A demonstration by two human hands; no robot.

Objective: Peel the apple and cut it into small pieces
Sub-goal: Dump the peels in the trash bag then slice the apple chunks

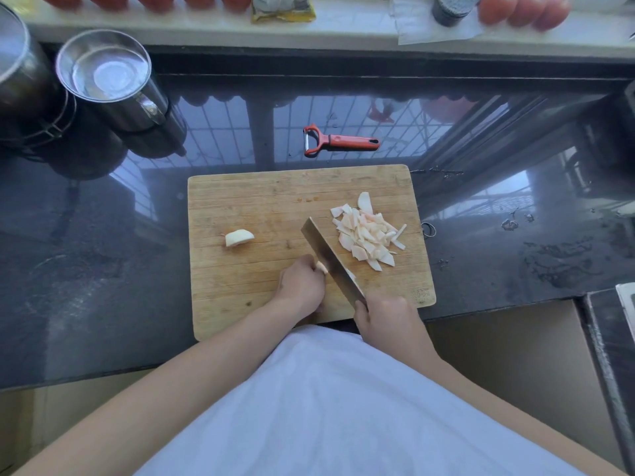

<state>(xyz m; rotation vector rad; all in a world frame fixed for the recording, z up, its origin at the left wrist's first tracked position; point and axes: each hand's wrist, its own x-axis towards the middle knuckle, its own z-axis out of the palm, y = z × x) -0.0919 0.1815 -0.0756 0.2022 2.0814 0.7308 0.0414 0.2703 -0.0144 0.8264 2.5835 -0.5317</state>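
Observation:
A wooden cutting board (247,290) lies on the dark counter. My right hand (385,317) grips the handle of a cleaver (326,255), whose blade runs diagonally across the board. My left hand (302,283) holds a small peeled apple piece (322,267) against the blade's left side, fingers curled over it. A pile of cut apple pieces (367,235) lies right of the blade. One peeled apple wedge (238,237) sits alone on the board's left part.
A red peeler (340,141) lies on the counter behind the board. Steel cups (106,77) stand at the back left. Tomatoes (522,8) and a packet (281,8) sit on the sill. The counter's front edge runs under my arms.

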